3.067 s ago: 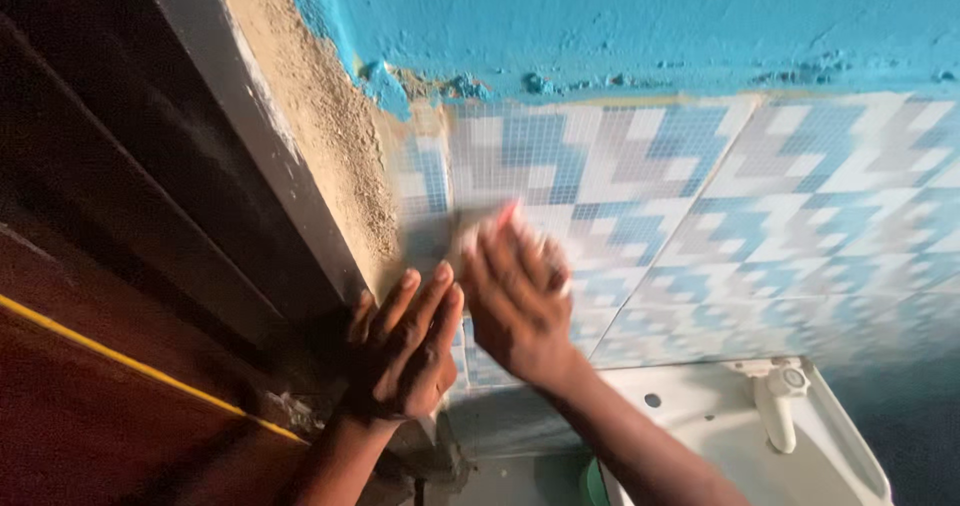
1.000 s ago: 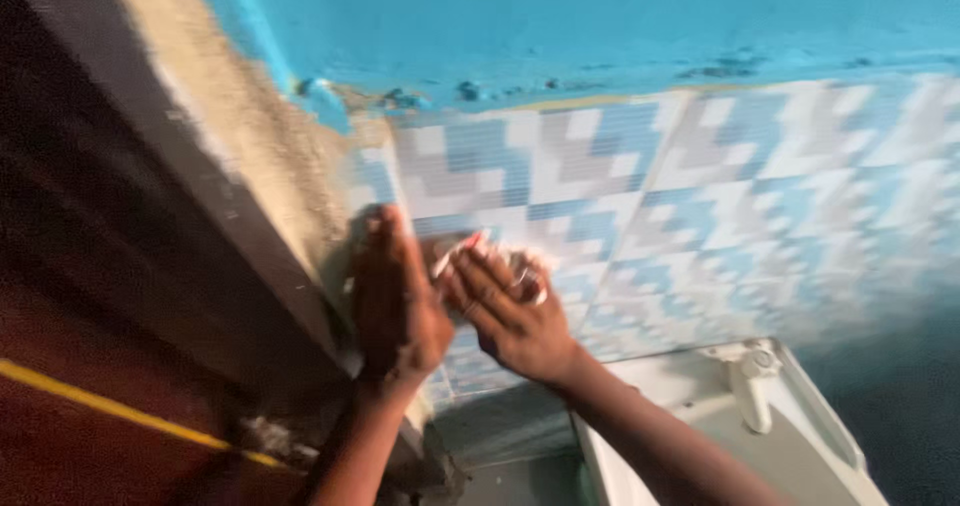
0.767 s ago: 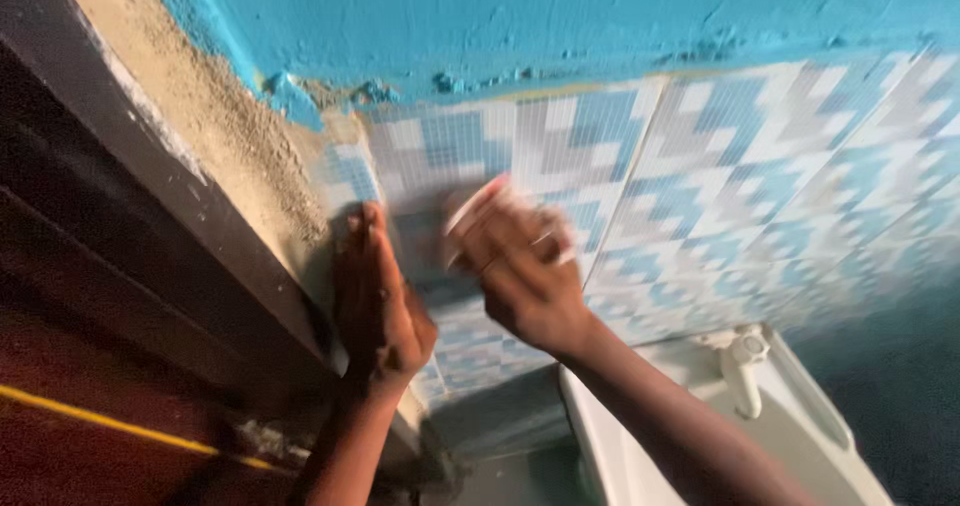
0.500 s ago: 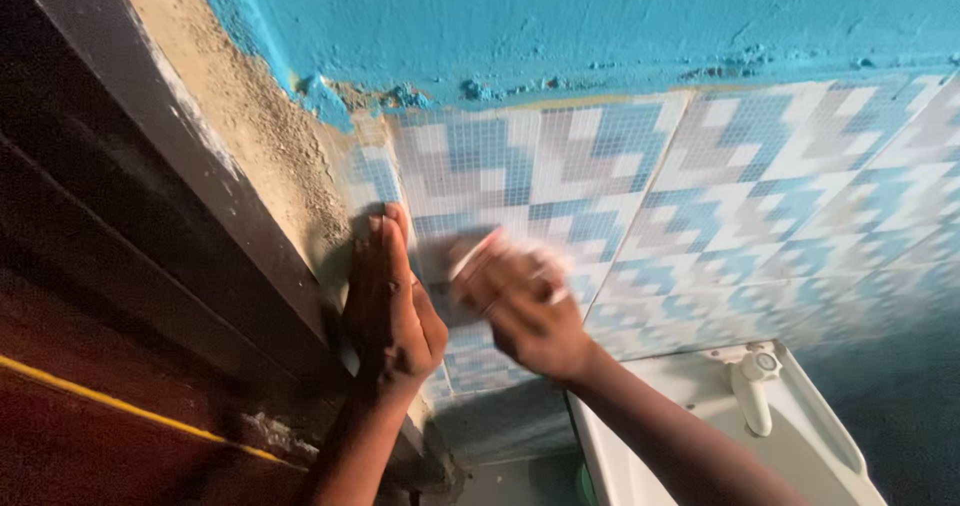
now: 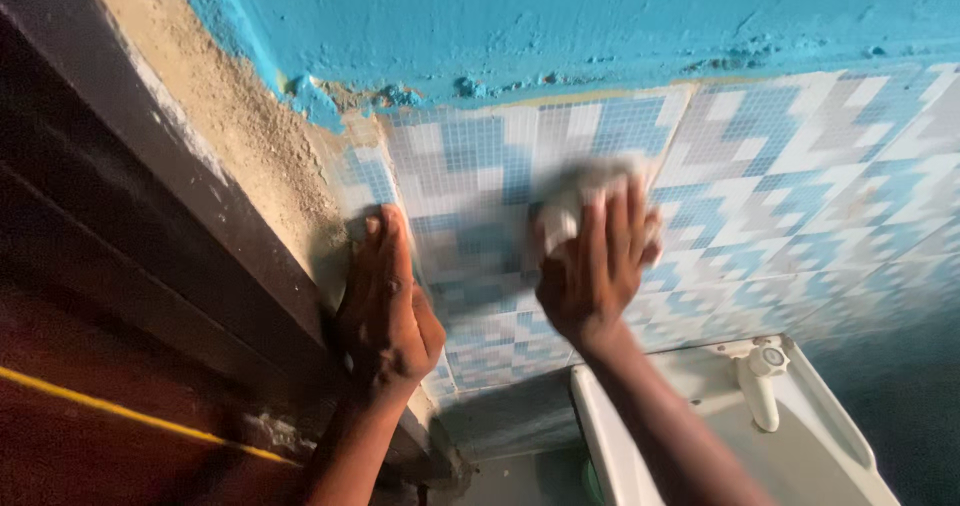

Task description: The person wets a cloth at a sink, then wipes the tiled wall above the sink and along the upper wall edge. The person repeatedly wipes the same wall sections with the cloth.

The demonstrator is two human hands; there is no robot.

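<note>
My right hand (image 5: 592,268) presses a pale cloth or sponge (image 5: 575,194) flat against a blue-and-white patterned wall tile (image 5: 480,176); the cloth is blurred and partly hidden under my fingers. My left hand (image 5: 388,304) lies flat on the left edge of the same tile, beside a strip of bare sandy plaster (image 5: 240,136). The fingers of the left hand are together and hold nothing.
A dark wooden door frame (image 5: 130,216) runs diagonally on the left. Blue painted wall (image 5: 560,16) sits above the tiles, its lower edge chipped. A white washbasin (image 5: 800,446) with a white tap (image 5: 762,381) stands low on the right. More patterned tiles (image 5: 820,186) extend rightwards.
My right hand has slid the cloth upward and to the right across the tile. My left hand stays pressed on the tile's left edge.
</note>
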